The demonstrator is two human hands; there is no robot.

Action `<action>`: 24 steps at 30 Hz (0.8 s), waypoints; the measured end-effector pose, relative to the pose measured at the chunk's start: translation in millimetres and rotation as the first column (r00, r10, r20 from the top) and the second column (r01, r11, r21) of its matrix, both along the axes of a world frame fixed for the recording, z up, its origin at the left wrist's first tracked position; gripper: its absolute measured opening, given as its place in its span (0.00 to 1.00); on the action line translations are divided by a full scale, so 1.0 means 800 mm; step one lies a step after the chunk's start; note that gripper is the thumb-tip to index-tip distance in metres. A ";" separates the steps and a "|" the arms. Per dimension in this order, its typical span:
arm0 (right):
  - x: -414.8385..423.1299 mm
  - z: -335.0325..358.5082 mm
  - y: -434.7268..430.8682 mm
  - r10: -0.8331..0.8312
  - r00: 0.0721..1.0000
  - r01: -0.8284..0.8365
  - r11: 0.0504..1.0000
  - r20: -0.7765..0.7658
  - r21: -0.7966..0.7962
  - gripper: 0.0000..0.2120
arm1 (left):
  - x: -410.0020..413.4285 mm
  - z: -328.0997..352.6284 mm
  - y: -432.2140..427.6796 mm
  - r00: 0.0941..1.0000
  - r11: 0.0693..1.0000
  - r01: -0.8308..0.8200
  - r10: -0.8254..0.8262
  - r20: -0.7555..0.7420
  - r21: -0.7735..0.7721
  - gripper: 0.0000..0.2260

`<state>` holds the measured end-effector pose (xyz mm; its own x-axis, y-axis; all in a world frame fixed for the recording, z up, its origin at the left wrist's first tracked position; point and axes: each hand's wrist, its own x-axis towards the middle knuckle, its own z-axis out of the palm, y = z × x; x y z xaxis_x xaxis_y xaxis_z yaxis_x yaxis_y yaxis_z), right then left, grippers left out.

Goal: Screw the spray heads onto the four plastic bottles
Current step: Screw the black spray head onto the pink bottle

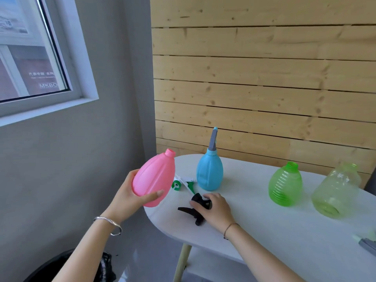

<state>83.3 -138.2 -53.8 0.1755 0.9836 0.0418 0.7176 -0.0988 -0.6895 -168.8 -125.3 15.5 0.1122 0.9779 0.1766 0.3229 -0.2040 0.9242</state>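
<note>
Left hand (130, 197) holds pink bottle (155, 178) — right hand (216, 206) on black spray head (196, 209).

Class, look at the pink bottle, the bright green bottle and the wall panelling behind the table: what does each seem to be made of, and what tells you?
Pink bottle: opaque plastic, probably, with a smooth satin sheen and moulded ribs.
Bright green bottle: translucent plastic, glossy, since light passes through its ridged wall.
Wall panelling: pale, seemingly unvarnished wood, showing knots, grain and gaps between planks.

table (264, 231): capped bottle (209, 171) left | two open bottles (285, 185) right | spray head (195, 210) in front
</note>
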 end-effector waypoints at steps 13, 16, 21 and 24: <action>-0.012 -0.002 0.013 -0.122 0.969 0.141 0.987 -0.214 0.074 0.14 | 0.009 0.001 0.000 1.000 1.000 0.007 -0.007 0.019 -0.020 0.42; -0.002 0.017 0.005 -0.047 0.880 0.128 0.982 -0.473 0.140 0.09 | 0.016 0.003 -0.001 0.999 1.000 0.007 -0.007 0.045 -0.010 0.42; 0.042 0.074 -0.016 -0.004 0.682 0.277 0.927 -0.732 0.253 0.08 | 0.051 0.012 -0.004 0.992 1.000 0.000 0.000 0.125 -0.001 0.43; 0.082 0.101 -0.037 -0.009 0.567 0.370 0.896 -0.824 0.245 0.08 | 0.087 0.015 -0.005 0.986 1.000 0.014 -0.012 0.169 -0.010 0.43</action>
<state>148.9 -167.9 27.0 0.4944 0.8612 0.1179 -0.1376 0.2114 -0.9677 -99.5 -129.6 27.6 0.0945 0.9786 0.1830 0.1591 -0.1962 0.9676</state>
